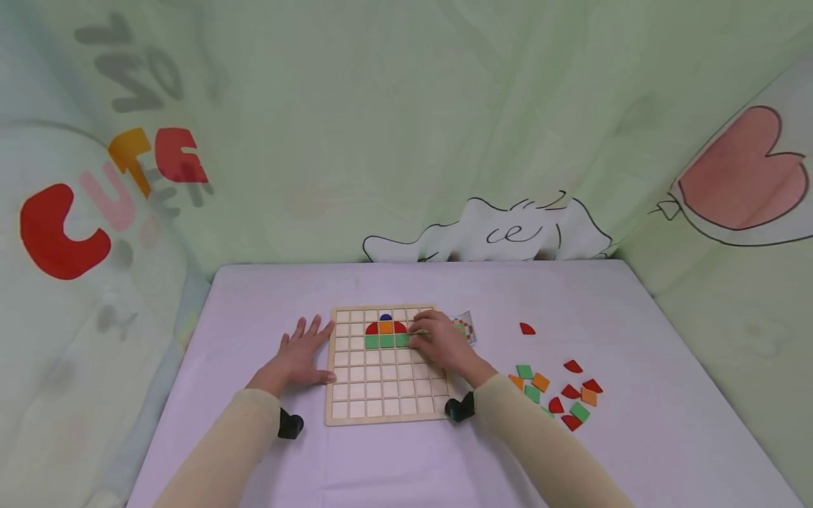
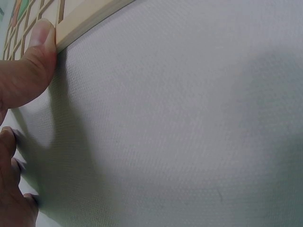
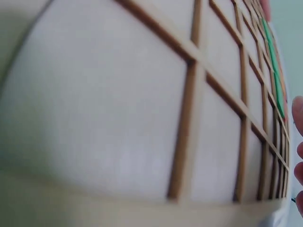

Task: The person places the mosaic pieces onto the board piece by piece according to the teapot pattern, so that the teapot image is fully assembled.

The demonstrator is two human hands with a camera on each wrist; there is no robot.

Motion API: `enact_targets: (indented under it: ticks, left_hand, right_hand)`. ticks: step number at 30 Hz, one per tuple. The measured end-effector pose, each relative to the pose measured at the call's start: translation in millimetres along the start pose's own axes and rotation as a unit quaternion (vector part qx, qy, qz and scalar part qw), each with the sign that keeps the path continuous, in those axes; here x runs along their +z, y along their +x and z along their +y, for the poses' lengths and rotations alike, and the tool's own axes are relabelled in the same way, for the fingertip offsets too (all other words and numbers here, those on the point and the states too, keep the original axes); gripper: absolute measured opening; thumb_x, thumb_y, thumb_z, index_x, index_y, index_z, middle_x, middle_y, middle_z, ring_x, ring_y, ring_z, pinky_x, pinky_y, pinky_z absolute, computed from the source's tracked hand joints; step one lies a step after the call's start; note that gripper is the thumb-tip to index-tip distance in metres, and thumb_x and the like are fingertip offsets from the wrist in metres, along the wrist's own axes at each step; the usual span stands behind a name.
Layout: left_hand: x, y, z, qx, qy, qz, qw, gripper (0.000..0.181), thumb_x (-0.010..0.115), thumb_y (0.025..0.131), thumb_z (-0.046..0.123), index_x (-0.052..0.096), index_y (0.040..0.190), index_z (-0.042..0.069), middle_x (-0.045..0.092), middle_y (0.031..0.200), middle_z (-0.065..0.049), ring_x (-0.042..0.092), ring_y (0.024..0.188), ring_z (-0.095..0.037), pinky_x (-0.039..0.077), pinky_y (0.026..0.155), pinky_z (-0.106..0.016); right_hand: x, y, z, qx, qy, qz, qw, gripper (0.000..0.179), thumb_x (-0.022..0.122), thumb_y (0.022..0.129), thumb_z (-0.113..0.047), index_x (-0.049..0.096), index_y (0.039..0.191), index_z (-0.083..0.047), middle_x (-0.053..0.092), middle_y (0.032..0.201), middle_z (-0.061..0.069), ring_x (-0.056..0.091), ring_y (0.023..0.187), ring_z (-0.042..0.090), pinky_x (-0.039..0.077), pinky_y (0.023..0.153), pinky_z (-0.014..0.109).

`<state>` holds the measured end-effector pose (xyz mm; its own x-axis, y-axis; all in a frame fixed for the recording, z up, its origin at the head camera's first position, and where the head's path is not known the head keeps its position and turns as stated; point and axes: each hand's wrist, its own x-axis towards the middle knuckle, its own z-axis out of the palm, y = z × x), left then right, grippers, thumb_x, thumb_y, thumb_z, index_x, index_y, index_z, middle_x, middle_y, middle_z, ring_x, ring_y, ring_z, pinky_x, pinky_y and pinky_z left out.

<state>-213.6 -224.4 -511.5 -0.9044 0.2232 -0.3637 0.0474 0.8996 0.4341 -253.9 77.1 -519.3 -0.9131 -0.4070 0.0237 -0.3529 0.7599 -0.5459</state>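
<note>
A wooden grid board (image 1: 387,389) lies on the table. In its upper part sit three green square tiles (image 1: 387,341) in a row, an orange square tile (image 1: 386,327) between two red quarter-round tiles (image 1: 372,329), and a blue half-round tile (image 1: 385,317) on top. My left hand (image 1: 301,355) spreads its fingers at the board's left edge, its thumb (image 2: 41,40) pressing on the frame. Over the board's right part, my right hand (image 1: 444,343) bends its fingers beside the red and green tiles. A thin greenish tile (image 1: 419,331) shows edge-on between thumb and fingers.
Loose red (image 1: 573,366), orange (image 1: 540,382) and green tiles (image 1: 579,411) lie scattered to the right of the board. A printed pattern card (image 1: 468,327) lies partly behind my right hand. The table (image 1: 273,289) has a pale lilac cover, with curtains around it.
</note>
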Motion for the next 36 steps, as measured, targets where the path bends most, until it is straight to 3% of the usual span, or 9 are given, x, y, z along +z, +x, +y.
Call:
enact_targets:
  ticks: [8, 24, 36]
  left_hand:
    - [-1.8, -4.0, 1.7, 0.001, 0.0, -0.003, 1.0, 0.105, 0.085, 0.083, 0.034, 0.021, 0.164, 0.01, 0.007, 0.171, -0.022, -0.002, 0.158, -0.048, 0.005, 0.124, -0.07]
    - [-0.6, -1.2, -0.5, 0.013, 0.006, -0.006, 0.9999, 0.105, 0.083, 0.085, 0.035, 0.019, 0.164, 0.009, 0.005, 0.171, -0.023, -0.003, 0.157, -0.05, 0.005, 0.123, -0.072]
    - [-1.5, -1.5, -0.5, 0.02, 0.006, -0.005, 0.9998, 0.106, 0.084, 0.083, 0.035, 0.02, 0.164, 0.008, 0.006, 0.171, -0.025, -0.003, 0.156, -0.051, 0.006, 0.122, -0.073]
  right_hand:
    - [-30.0, -23.5, 9.4, 0.026, 0.01, 0.017, 0.9995, 0.021, 0.074, 0.093, -0.014, 0.076, 0.113, -0.005, 0.065, 0.133, 0.014, 0.06, 0.126, 0.035, 0.052, 0.106, 0.051]
    - [-87.0, -92.3, 76.5, 0.079, -0.028, 0.054, 0.995, 0.025, 0.073, 0.094, -0.01, 0.073, 0.118, -0.002, 0.061, 0.135, 0.021, 0.053, 0.129, 0.044, 0.048, 0.106, 0.061]
    - [-95.9, -132.6, 100.2, 0.14, -0.027, 0.029, 0.9893, 0.03, 0.069, 0.097, -0.014, 0.07, 0.125, -0.004, 0.057, 0.139, 0.024, 0.048, 0.132, 0.048, 0.051, 0.102, 0.061]
